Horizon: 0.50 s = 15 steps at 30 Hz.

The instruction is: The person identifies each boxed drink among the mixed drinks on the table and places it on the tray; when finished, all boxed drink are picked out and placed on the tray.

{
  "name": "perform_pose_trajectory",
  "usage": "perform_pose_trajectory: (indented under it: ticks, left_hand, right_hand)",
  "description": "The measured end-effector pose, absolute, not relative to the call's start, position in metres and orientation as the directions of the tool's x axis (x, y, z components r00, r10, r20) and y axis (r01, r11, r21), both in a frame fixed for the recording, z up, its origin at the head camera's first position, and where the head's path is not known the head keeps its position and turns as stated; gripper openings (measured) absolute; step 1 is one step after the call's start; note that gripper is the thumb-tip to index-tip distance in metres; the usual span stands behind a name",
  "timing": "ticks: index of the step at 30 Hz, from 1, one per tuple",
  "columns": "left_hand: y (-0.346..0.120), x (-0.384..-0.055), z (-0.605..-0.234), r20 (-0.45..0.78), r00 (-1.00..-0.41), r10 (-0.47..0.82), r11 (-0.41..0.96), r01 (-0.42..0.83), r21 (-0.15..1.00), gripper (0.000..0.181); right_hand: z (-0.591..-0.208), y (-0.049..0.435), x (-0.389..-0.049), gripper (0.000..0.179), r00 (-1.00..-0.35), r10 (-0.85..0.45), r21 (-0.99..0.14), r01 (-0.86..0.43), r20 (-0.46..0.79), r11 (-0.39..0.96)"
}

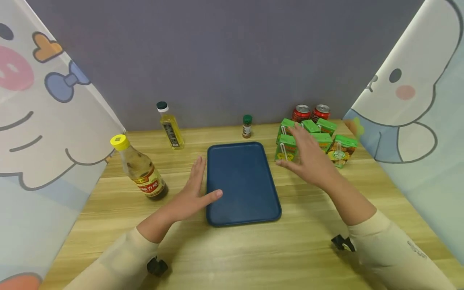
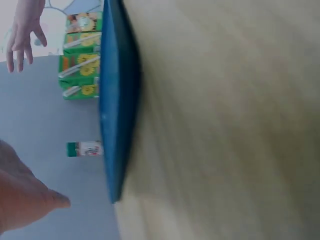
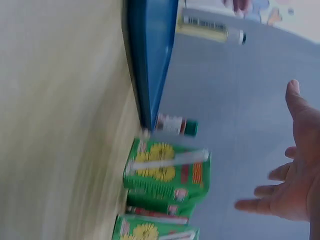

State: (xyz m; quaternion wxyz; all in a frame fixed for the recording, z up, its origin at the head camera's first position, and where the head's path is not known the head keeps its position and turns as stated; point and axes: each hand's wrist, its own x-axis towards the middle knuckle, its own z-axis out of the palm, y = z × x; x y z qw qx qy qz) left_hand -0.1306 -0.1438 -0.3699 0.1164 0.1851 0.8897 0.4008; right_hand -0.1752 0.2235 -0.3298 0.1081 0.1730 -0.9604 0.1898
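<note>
My left hand (image 1: 193,193) hovers by the left edge of a dark blue tray (image 1: 243,183), its thumb stretched out over the tray's rim in the head view. My right hand (image 1: 309,157) is held above and in front of several green drink cartons (image 1: 286,148), fingers spread, holding nothing. In the right wrist view the fingers and thumb stand apart with a gap between them and the nearest carton (image 3: 167,167). The cartons carry yellow flowers and white straws. Part of the group is hidden behind the right hand in the head view.
A sauce bottle with a yellow cap (image 1: 145,173) stands at the left. Behind the tray are an oil bottle (image 1: 171,129) and a small green-capped spice jar (image 1: 247,127). Two red cans (image 1: 301,113) stand behind the cartons. Grey and printed panels enclose the wooden table (image 1: 232,253).
</note>
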Motion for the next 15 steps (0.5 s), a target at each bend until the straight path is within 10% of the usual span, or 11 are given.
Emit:
perform_pose_trajectory:
  ticks: [6,15]
  left_hand:
    - [-0.15,-0.131,-0.387,-0.278,-0.905,0.321,0.678,0.015,0.735,0.121]
    - [-0.14,-0.119,-0.4,-0.282,-0.896,0.344,0.845,0.164,0.508,0.128]
  right_hand:
    - [-0.329,0.242,-0.21,0.094,-0.963,-0.211,-0.501,-0.269,0.17,0.822]
    - [-0.348,0.247,-0.236,0.085,-0.983,-0.185,-0.474,-0.155,-0.017,0.867]
